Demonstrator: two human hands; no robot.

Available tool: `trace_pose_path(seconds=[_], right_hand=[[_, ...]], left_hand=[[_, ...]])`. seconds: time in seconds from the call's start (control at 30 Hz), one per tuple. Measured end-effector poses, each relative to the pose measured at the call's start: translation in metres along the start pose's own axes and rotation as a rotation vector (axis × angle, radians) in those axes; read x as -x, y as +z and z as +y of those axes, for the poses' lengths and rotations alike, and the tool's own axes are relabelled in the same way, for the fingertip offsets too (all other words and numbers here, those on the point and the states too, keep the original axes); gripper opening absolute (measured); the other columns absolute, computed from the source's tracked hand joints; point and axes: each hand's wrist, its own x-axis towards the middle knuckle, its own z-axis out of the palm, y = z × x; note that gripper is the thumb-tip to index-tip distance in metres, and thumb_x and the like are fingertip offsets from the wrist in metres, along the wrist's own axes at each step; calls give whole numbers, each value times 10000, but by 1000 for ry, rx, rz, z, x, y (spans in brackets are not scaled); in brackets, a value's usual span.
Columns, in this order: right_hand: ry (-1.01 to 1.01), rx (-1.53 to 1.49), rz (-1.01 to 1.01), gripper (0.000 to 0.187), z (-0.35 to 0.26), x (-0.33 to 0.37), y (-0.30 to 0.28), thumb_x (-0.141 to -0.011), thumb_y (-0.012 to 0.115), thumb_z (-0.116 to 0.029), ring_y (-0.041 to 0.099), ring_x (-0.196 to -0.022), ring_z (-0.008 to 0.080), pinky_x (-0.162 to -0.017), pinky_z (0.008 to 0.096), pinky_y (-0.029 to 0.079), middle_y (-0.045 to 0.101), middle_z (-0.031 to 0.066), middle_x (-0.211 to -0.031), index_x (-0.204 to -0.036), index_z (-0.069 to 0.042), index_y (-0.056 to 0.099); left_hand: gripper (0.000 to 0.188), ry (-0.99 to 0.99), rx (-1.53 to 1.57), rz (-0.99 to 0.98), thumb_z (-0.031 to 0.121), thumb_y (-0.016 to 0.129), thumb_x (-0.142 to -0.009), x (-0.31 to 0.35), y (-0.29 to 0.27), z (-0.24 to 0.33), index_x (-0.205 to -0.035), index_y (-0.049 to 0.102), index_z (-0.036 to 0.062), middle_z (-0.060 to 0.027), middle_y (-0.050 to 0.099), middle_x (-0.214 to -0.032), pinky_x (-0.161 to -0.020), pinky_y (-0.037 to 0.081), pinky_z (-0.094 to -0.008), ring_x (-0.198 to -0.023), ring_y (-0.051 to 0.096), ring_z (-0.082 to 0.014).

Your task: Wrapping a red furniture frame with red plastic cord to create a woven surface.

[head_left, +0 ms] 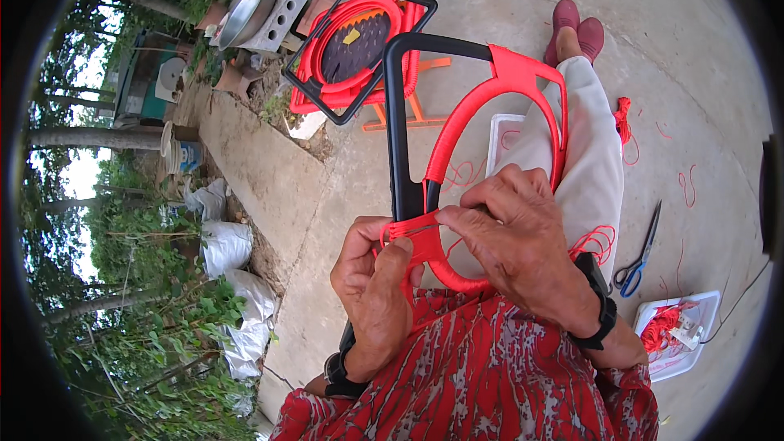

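A black rounded frame (398, 131) with an oval ring wrapped in red cord (461, 126) rests across my lap. Wide red bands join the ring to the frame at the top and near my hands. My left hand (371, 290) closes around the lower joint, its thumb pressing the red cord strands (402, 229) against the frame. Over the same joint, my right hand (523, 249) is bent in a pinch at the edge of the red wrapping. Its fingertips appear to grip red cord, partly hidden by the fingers. Loose red cord (596, 241) lies in loops by my right wrist.
Similar red-and-black frames (359, 45) are stacked on an orange stool (416, 118) ahead. Blue-handled scissors (639, 257) and a white tray (709, 310) with red cord lie on the concrete at right. Whitish sacks (226, 247), buckets (181, 151) and plants line the left.
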Motion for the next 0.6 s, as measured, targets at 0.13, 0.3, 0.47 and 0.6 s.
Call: trace_pose_path(seconds=[0.13, 0.3, 0.47, 0.6], right_hand=[[-10, 7, 1, 274, 1, 1, 1, -650, 716, -80, 503, -794, 186, -678, 341, 342, 541, 4, -828, -924, -82, 699], [-13, 18, -6, 272, -1, -1, 1, -647, 705, -85, 501, -797, 185, -679, 345, 341, 537, 5, -826, -920, -84, 701], [-18, 35, -18, 276, -1, -1, 1, -646, 699, -83, 499, -801, 184, -687, 348, 343, 534, 3, -830, -922, -90, 699], [-37, 80, -52, 281, -2, -2, -1, -644, 697, -75, 499, -801, 185, -695, 352, 349, 534, 2, -834, -924, -93, 697]], left_hand=[[90, -22, -8, 51, 31, 564, -868, 1, 3, 2, -958, 564, 27, -22, 610, -844, -485, 459, -185, -636, 541, -39], [96, 3, -7, 41, 20, 566, -868, 1, 1, 1, -964, 559, 25, -5, 597, -830, -502, 448, -172, -645, 527, -23], [93, 24, -43, 50, 21, 555, -874, 1, 1, -1, -968, 554, 20, 0, 577, -828, -498, 438, -165, -640, 516, -17], [90, 22, -56, 60, 29, 549, -880, 2, 2, -1, -969, 552, 19, 2, 570, -831, -501, 434, -161, -640, 509, -13]])
